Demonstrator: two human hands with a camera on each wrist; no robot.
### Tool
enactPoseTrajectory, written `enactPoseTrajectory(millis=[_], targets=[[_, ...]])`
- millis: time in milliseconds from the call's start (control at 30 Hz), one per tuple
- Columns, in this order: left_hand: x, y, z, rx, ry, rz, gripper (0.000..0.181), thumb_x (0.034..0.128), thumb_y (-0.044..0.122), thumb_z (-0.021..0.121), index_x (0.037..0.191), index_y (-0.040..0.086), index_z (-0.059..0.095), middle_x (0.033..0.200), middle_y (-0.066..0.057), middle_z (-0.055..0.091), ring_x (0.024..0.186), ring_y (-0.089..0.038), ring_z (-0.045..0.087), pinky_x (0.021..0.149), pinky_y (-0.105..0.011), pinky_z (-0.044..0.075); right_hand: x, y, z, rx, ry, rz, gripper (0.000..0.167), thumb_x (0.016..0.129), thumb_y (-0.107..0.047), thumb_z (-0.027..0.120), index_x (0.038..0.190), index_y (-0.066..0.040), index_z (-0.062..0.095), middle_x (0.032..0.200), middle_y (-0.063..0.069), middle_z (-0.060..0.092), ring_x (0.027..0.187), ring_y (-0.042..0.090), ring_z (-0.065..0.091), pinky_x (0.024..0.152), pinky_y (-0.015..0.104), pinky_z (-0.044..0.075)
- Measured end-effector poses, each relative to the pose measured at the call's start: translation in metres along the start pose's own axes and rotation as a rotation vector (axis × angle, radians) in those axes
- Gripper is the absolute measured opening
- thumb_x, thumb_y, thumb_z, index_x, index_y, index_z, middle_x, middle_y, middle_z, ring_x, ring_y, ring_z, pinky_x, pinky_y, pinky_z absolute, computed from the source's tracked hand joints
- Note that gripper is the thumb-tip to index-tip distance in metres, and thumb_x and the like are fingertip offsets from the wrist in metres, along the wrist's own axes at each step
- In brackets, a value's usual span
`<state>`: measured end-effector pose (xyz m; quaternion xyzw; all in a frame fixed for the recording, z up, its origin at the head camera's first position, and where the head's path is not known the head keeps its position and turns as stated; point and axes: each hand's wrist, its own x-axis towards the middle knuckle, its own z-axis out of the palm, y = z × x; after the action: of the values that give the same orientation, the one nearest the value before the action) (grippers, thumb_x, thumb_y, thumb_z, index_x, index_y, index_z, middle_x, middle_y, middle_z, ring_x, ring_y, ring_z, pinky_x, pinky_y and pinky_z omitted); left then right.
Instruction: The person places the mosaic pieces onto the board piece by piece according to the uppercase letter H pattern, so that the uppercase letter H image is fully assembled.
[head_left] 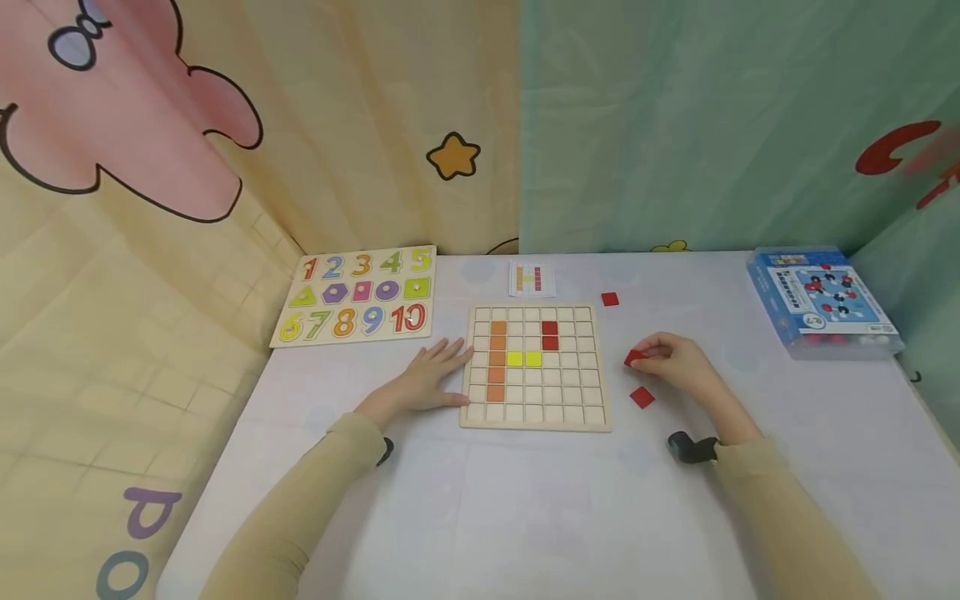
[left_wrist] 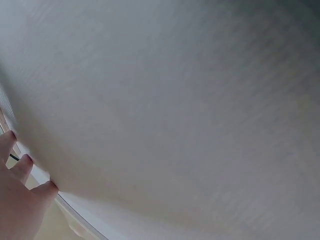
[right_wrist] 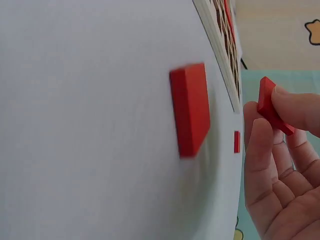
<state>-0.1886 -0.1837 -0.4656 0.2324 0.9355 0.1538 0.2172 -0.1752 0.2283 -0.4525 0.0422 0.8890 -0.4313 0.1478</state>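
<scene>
A wooden grid board (head_left: pixel 570 418) lies flat on the table. In it sit a column of orange tiles (head_left: pixel 497 358), two yellow tiles (head_left: pixel 524 358) side by side and two dark red tiles (head_left: pixel 550 335). My left hand (head_left: pixel 423 379) has its fingers spread, thumb and fingertips touching the board's left edge. To the right of the board, my right hand (head_left: pixel 675 364) pinches a red square tile (right_wrist: pixel 269 107) between thumb and fingers, raised off the table in the right wrist view. One loose red tile (head_left: pixel 642 397) lies just below that hand, another red tile (head_left: pixel 610 298) beyond it.
Behind the board is a small pattern card (head_left: pixel 532 280) with coloured squares. A number-and-shape puzzle board (head_left: pixel 360 293) lies at the back left. At the back right stands a blue plastic box (head_left: pixel 823 302). Printed curtains (head_left: pixel 600 125) hang behind the table.
</scene>
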Motion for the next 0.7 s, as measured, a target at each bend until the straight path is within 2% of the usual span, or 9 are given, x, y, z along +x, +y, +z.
enactPoseTrajectory(millis=[233,467,700], targets=[[0.0,0.0,-0.001,-0.001,0.008,-0.003,0.09,0.0879,0.05,0.068,0.158,0.022,0.02,0.167,-0.004,0.007,0.154,-0.034,0.0,0.123,-0.058,0.001,0.016,-0.031,0.029,0.058,-0.041,-0.01,0.034,0.092,-0.021,0.07,0.118,-0.002,0.062,0.114,0.018,0.067,0.094,0.024,0.062,0.079,0.023,0.056],[0.001,-0.002,0.001,0.003,0.006,0.005,0.09,0.0877,0.05,0.069,0.158,0.021,0.021,0.167,-0.005,0.007,0.154,-0.034,0.001,0.123,-0.059,0.002,0.028,-0.055,0.062,-0.022,-0.036,-0.009,0.027,0.091,-0.02,0.072,0.112,-0.004,0.068,0.107,0.016,0.07,0.097,0.026,0.061,0.079,0.027,0.052],[0.001,-0.002,0.002,0.004,0.008,0.009,0.09,0.0874,0.05,0.069,0.158,0.021,0.021,0.167,-0.006,0.008,0.154,-0.035,0.001,0.123,-0.06,0.002,0.031,-0.067,0.077,-0.044,-0.018,-0.091,0.014,0.089,-0.016,0.073,0.099,-0.006,0.073,0.094,0.011,0.072,0.088,0.024,0.062,0.076,0.027,0.051]])
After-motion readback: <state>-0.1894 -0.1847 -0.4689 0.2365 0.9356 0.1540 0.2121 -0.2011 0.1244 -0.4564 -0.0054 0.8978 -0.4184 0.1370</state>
